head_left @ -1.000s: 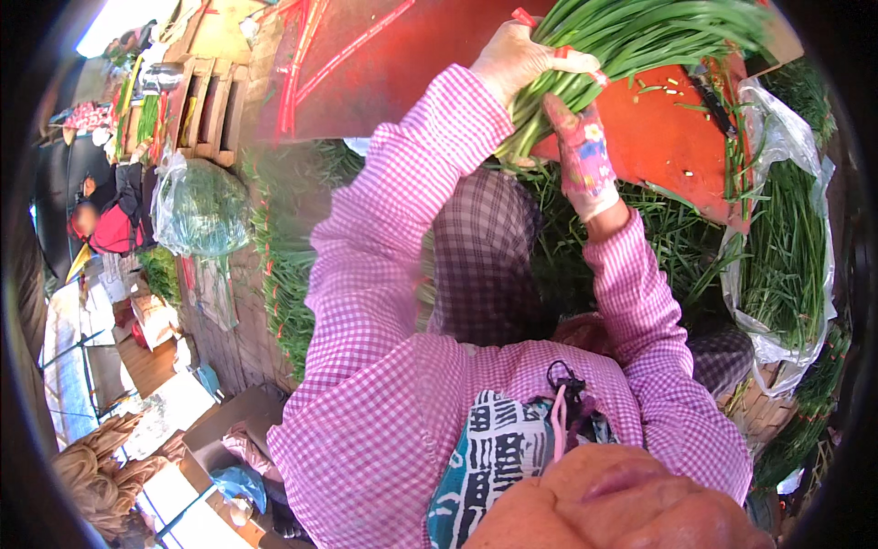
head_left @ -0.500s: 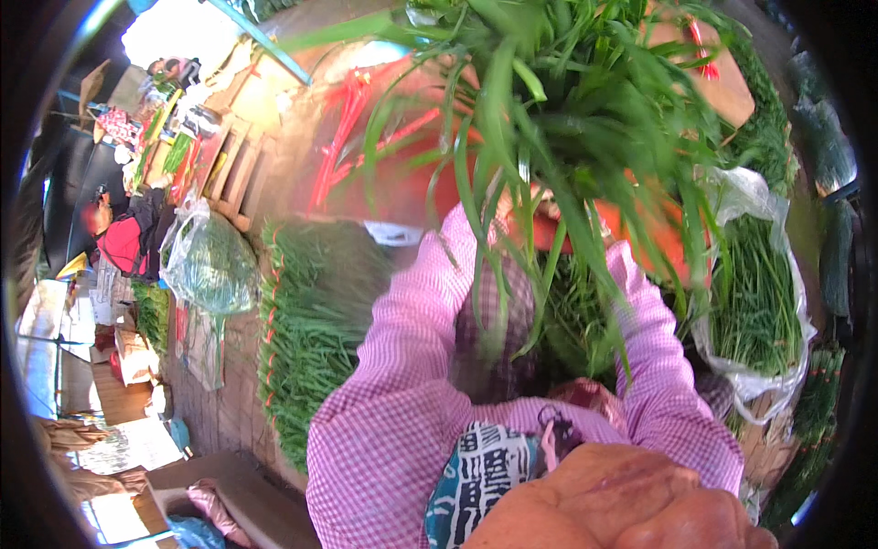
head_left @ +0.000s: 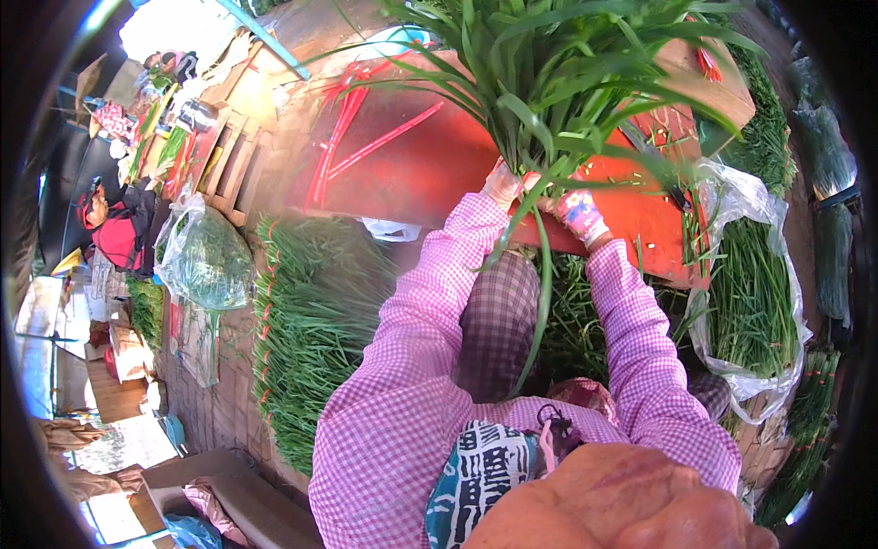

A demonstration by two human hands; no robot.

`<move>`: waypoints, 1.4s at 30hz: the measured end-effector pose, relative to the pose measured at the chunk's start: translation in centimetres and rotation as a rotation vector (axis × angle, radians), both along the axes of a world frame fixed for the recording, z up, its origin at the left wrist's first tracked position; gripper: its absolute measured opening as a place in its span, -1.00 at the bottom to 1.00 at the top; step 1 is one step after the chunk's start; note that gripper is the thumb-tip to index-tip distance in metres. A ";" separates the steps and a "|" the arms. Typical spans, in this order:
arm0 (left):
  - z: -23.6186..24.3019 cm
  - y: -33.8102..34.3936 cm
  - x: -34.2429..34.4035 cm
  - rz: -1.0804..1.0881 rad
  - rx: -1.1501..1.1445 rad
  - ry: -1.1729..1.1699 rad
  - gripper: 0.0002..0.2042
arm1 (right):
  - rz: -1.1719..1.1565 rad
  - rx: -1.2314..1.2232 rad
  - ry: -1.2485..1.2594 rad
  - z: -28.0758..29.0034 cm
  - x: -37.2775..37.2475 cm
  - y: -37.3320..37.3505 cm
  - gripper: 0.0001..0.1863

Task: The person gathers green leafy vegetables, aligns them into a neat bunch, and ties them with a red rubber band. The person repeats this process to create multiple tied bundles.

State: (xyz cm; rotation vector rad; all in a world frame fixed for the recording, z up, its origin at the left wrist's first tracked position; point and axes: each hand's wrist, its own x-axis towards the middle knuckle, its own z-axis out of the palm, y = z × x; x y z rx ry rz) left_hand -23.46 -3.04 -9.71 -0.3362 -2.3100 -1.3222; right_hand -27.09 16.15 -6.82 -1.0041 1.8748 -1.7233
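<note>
My left hand (head_left: 505,186) and my right hand (head_left: 576,212), in a flowered glove, close round the lower end of a bundle of long green leaves (head_left: 535,114). The leaves fan upward and droop outward, some across my forearms. Beneath them lies a red board (head_left: 393,183) with several long red ties (head_left: 347,123) on its left part. A dark bladed tool (head_left: 637,142) and small cut pieces of stalk lie on its right part. Some fingertips are hidden by stalks.
Banded bundles of greens (head_left: 302,348) lie left of my legs, beside a full plastic bag (head_left: 206,261). An open bag of greens (head_left: 750,293) is at my right. A wooden pallet (head_left: 233,160), a red-and-black bag (head_left: 119,240) and cardboard (head_left: 210,489) are at left.
The bundle has swung from lying out to the right to standing fanned upward. Both hands now sit lower in the picture, and the surroundings have shifted as my head moved.
</note>
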 end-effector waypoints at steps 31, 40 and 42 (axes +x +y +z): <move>8.6 -1.7 2.2 0.413 -0.870 -0.656 0.00 | -0.386 0.309 0.102 1.0 7.2 2.3 -0.59; 10.4 -0.4 2.7 0.411 -0.828 -0.741 0.04 | -0.283 0.647 0.473 3.5 4.7 -2.3 -0.55; 10.0 0.0 3.5 0.438 -0.880 -0.691 -0.02 | -0.201 0.739 0.687 2.7 3.6 -1.9 -0.68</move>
